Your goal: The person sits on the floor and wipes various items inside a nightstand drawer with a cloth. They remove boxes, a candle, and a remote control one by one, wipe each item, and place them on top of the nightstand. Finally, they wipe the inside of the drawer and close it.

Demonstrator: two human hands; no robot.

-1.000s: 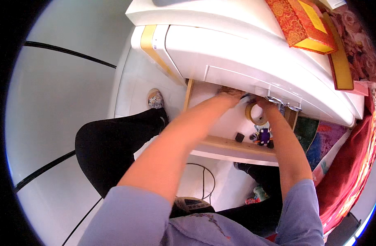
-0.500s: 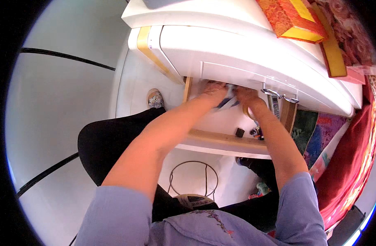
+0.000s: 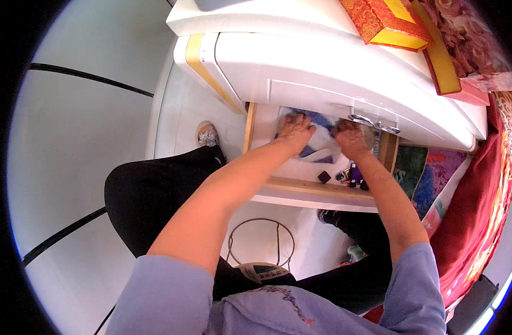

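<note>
From the head camera we see an open wooden drawer (image 3: pixel 260 146) under the white cabinet (image 3: pixel 334 78). Our left hand (image 3: pixel 295 127) and right hand (image 3: pixel 350 137) press flat, fingers spread, on a blue-and-white cloth (image 3: pixel 317 151) lying inside. Small dark items (image 3: pixel 345 176) sit near the drawer's front edge.

blue-white folded cloth (image 3: pixel 317 146) | flat | inside open wooden drawer (image 3: pixel 317 187)

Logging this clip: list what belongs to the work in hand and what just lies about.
In hand: left hand, right hand, blue-and-white cloth, open drawer.
Lying about: small black square, red-and-yellow box, wire ring.
</note>
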